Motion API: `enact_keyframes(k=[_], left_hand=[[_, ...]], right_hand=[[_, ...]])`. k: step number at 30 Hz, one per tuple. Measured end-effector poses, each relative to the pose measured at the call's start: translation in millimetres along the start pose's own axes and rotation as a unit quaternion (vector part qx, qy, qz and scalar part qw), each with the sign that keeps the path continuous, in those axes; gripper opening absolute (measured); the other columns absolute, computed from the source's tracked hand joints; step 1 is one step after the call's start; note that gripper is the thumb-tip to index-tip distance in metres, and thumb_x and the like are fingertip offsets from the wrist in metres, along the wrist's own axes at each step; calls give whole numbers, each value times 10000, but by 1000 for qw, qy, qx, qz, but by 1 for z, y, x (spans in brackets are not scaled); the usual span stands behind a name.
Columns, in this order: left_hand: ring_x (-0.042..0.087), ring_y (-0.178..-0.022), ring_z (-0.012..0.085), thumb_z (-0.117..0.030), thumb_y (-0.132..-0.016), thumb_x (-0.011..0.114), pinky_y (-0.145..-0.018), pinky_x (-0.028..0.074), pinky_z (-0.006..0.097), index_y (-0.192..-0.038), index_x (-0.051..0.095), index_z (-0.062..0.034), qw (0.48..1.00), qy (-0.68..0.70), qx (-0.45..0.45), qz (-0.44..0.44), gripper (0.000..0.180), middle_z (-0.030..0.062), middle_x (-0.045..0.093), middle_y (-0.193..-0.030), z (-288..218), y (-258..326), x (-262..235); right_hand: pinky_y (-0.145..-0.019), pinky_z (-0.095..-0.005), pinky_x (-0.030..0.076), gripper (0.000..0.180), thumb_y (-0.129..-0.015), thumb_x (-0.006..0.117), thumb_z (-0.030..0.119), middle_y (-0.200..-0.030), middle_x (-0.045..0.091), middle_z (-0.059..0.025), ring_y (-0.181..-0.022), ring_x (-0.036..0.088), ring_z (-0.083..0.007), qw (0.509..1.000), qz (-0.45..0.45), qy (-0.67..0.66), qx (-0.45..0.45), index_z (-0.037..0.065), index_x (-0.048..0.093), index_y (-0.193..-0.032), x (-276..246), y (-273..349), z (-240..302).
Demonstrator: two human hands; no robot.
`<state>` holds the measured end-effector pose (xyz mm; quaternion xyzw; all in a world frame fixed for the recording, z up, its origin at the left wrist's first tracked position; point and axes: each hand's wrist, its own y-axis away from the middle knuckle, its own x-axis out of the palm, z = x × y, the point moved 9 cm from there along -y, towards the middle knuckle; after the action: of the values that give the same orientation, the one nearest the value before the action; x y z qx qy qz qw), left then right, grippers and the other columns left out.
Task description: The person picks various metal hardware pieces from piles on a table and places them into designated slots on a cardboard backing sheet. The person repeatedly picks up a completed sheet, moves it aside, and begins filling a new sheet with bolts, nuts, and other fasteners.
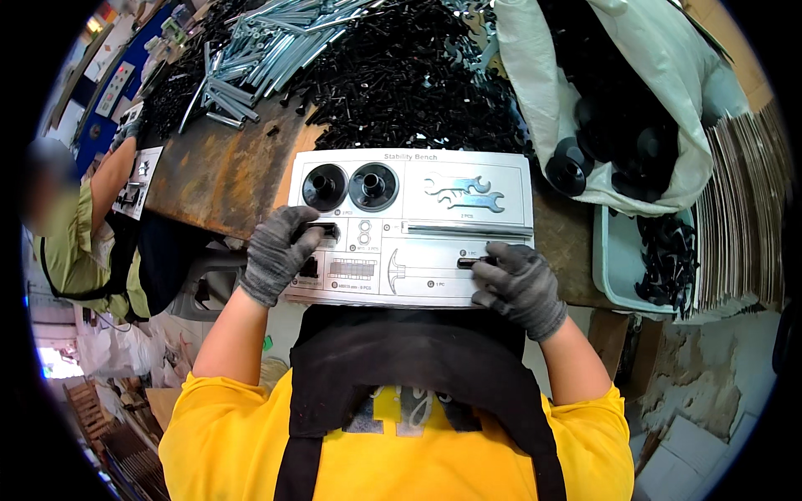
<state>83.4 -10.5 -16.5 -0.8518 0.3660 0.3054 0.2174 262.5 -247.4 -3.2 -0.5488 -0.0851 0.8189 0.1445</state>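
Observation:
A white printed parts card (351, 263) lies in front of me at the table's near edge. Two black round flanged discs (374, 186), two silver open-ended wrenches (470, 200) and a long metal tube (468, 230) rest in its printed boxes. My left hand (278, 255), in a grey glove, is over the card's left edge, its thumb and forefinger closed around small black bolts (330, 231). More black pieces (309, 267) sit below, partly hidden by that hand. My right hand (525, 288), also gloved, has its fingertips closed on a short black part (469, 262) at the lower right.
Behind the card is a large heap of black bolts (393, 92), with metal tubes (276, 50) at left. A white sack (535, 75) of black discs stands right, above a pale bin (603, 259) and stacked cardboard (735, 217). Another person (92, 209) works at left.

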Motion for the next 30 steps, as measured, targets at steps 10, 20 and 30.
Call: enact_keyframes(k=[10, 20, 30], left_hand=[[545, -798, 183, -58, -719, 646, -742, 461, 296, -1133, 490, -9, 986, 14, -167, 21, 445, 112, 563, -868, 88, 69, -20], [550, -844, 149, 8, -642, 684, -747, 471, 260, -1267, 390, -22, 942, 226, -238, 75, 691, 68, 542, -930, 92, 90, -2], [563, -766, 136, -189, -685, 692, -671, 478, 253, -1162, 491, 18, 837, 415, -348, 77, 557, 64, 596, -876, 119, 98, 6]], right_hand=[[-748, -404, 437, 203, -748, 600, 91, -907, 572, -148, -833, 541, -324, 978, -18, 114, 175, 47, 590, -946, -1, -4, -67], [-777, -393, 460, 258, -840, 504, 105, -1001, 581, -192, -920, 567, -330, 964, -115, 12, 241, 45, 544, -1088, -4, 20, -82], [-779, -385, 468, 341, -807, 507, 58, -1018, 578, -196, -930, 568, -343, 982, 24, -25, 184, 72, 513, -1148, 0, -1, -75]])
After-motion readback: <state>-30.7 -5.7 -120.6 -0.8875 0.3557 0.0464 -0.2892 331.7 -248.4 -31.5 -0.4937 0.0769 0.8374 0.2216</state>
